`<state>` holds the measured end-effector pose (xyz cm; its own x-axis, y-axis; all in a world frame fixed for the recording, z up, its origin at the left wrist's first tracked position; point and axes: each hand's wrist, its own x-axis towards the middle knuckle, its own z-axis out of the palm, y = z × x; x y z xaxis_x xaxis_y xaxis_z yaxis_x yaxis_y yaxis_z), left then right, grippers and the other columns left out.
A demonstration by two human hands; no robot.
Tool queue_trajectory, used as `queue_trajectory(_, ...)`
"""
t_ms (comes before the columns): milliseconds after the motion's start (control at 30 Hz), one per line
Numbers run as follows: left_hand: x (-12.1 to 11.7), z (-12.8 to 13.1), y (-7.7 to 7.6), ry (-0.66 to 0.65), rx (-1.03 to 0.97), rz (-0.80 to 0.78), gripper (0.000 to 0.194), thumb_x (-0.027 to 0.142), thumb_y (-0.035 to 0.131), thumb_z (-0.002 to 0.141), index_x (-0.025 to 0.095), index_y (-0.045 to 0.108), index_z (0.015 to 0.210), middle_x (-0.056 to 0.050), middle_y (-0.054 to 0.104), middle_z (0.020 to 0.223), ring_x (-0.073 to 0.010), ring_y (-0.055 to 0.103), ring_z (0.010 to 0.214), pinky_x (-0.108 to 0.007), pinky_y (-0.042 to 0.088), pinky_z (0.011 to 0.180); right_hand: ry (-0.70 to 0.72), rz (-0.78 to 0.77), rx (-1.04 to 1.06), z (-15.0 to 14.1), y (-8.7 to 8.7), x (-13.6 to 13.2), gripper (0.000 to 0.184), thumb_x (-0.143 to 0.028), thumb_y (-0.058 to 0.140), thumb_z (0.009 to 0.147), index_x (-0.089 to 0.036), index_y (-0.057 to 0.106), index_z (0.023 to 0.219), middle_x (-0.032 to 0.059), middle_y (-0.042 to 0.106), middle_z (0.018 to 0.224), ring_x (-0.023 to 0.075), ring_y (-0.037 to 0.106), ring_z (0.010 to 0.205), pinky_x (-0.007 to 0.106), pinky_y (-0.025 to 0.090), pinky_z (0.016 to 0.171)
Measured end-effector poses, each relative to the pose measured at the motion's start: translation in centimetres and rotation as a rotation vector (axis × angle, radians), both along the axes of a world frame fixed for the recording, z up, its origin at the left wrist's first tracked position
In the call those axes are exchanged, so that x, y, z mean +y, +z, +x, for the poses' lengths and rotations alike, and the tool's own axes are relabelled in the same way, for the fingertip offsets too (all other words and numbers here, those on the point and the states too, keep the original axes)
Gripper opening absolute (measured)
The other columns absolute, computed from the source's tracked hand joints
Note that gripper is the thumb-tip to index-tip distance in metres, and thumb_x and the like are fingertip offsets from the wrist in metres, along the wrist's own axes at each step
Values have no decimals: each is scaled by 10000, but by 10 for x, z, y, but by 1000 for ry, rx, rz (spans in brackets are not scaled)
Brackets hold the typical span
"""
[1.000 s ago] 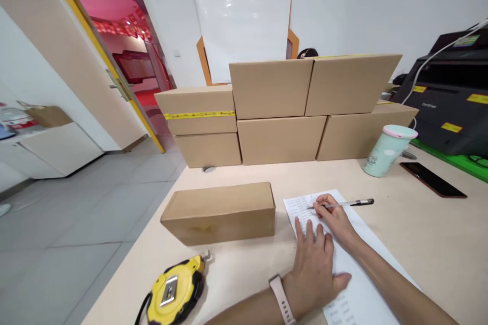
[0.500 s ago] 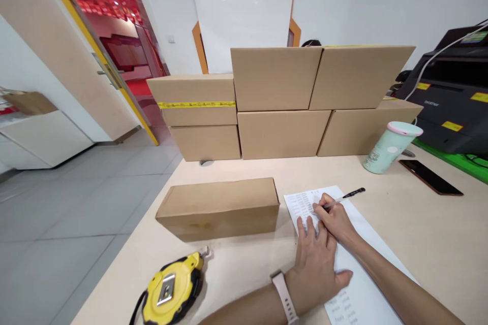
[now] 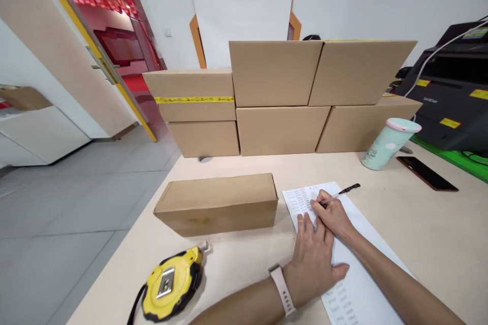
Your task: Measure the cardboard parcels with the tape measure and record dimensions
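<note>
The right hand (image 3: 335,218) pinches the pen (image 3: 348,189); the left hand (image 3: 311,266), fingers slightly spread, braces the paper (image 3: 358,287) beside the long box (image 3: 217,204), and slackened pressure could let the sheet slip mid-stroke.

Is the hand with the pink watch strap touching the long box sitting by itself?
Apart. The head view shows a strip of table and the paper's edge between the left hand and the long box.

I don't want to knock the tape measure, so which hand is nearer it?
Left. The left hand rests on the paper, right of the yellow tape measure; the right hand, holding the pen, is farther off, beyond the left.
</note>
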<state>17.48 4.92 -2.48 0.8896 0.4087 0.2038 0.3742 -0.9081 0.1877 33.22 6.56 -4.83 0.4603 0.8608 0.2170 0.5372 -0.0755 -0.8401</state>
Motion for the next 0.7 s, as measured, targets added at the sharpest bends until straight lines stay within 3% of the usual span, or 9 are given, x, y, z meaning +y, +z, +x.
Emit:
queue_trajectory(267, -2, -1, -3, 1, -25, 34, 778, 620, 280, 916, 27, 342, 1416, -217, 401, 1457, -419, 337, 1348, -568, 239, 1134, 5, -2, -4, -1, 0, 0, 221, -335, 537, 761, -247, 399, 613, -77, 378, 493, 118, 373, 476, 254, 310, 473)
queue_trajectory(700, -2, 0, -7, 12, -32, 24, 793, 640, 333, 893, 36, 363, 1405, -213, 387, 1466, -433, 317, 1352, -554, 221, 1139, -2, -4, -4, 0, 0, 0, 209, -301, 537, 730, -250, 383, 597, -75, 368, 496, 119, 365, 485, 252, 310, 475)
